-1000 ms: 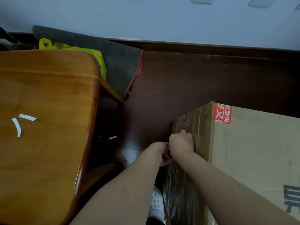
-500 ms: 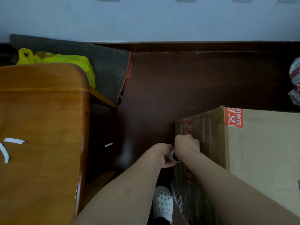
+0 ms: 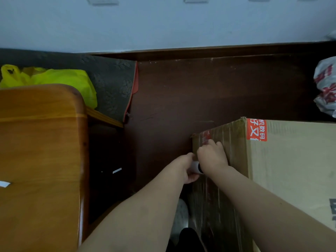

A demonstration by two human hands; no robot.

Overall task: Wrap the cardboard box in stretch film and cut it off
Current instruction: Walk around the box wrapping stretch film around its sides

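A large cardboard box (image 3: 291,170) with a red label stands on the dark floor at the right. Glossy stretch film (image 3: 214,206) covers its left side face. A small white roll of film (image 3: 196,167) shows between my two hands, close to the box's left side. My left hand (image 3: 183,169) grips the roll's near end. My right hand (image 3: 211,155) is curled over the roll's far end, against the filmed side of the box near its far left corner. Most of the roll is hidden by my hands.
An orange wooden table (image 3: 40,160) fills the left. Behind it lie a yellow plastic bag (image 3: 60,79) and a dark patterned mat (image 3: 112,84) against the wall. A white and red bag (image 3: 326,88) sits at the right edge. A white shoe (image 3: 180,217) shows below my arms.
Both hands with the roll have stayed at the box's left side near its far corner. The view has shifted, so the table sits lower left and the bag at the right has come in.
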